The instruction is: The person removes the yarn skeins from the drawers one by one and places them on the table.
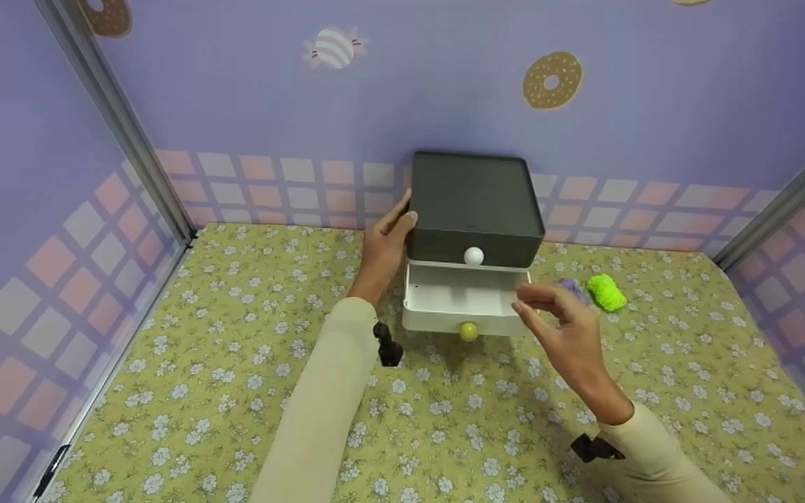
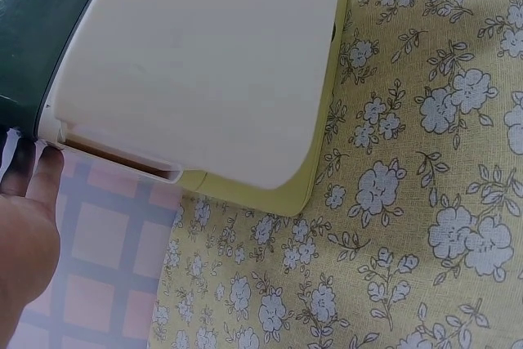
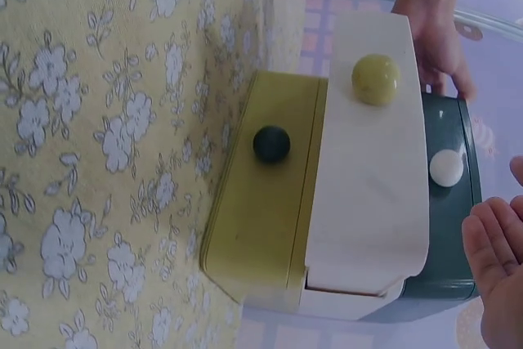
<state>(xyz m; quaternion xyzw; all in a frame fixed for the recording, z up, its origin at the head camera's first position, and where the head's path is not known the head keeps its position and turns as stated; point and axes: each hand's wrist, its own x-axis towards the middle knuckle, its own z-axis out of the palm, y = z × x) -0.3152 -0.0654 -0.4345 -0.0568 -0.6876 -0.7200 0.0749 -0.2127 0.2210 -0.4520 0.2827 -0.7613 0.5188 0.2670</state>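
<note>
A small drawer cabinet (image 1: 476,195) with a dark green top section stands by the back wall. Its white middle drawer (image 1: 437,321) is pulled out, and the inside shows bare white. That drawer has a yellow knob (image 1: 468,331); the section above has a white knob (image 1: 474,256). Below, the yellow-green bottom drawer (image 3: 253,210) with a dark knob (image 3: 271,145) is closed. My left hand (image 1: 383,244) rests against the cabinet's left side, fingers extended along it. Beside the drawer's right front corner, my right hand (image 1: 570,328) hovers with loosely bent fingers, nothing held.
Right of the cabinet lie a bright green fuzzy bundle (image 1: 606,292) and a purple one (image 1: 574,290), partly hidden behind my right hand. A flowered cloth (image 1: 221,405) covers the table. Patterned panels (image 1: 263,105) enclose the back and sides.
</note>
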